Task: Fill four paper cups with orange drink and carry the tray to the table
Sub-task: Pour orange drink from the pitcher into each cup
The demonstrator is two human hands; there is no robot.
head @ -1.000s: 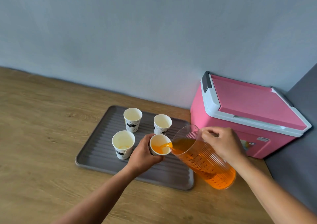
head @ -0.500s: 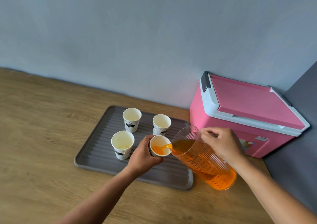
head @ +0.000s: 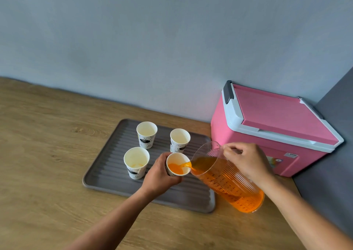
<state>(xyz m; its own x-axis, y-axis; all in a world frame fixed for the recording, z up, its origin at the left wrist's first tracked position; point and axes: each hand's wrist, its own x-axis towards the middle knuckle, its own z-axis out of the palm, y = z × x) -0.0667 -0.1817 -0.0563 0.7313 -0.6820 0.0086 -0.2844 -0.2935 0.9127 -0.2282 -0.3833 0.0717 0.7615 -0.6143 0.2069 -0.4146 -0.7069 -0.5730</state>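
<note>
Left hand (head: 159,173) wrapped round the side of a paper cup (head: 177,164), holding it tilted toward the pitcher, over the near right part of the grey tray (head: 107,171). Right hand (head: 246,160) closed on the far side of the clear ribbed pitcher (head: 227,179), tipped left, thin orange stream running off the lip into the cup; handle hidden by the hand. Cup partly full. Near left cup (head: 136,162) has a little orange at the bottom, the two far cups (head: 146,134) (head: 180,140) look empty. All three upright on the tray, apart from each other. Pink cooler (head: 275,127) just right of tray, against the wall.

Handling: paper cup is thin, soft, will squash if squeezed, so light grip mid-wall, not the rim. Pitcher looks heavy, over half full, smooth plastic, liquid sloshes, so tilt slowly. Tray should be taken by both short edges and kept level
</note>
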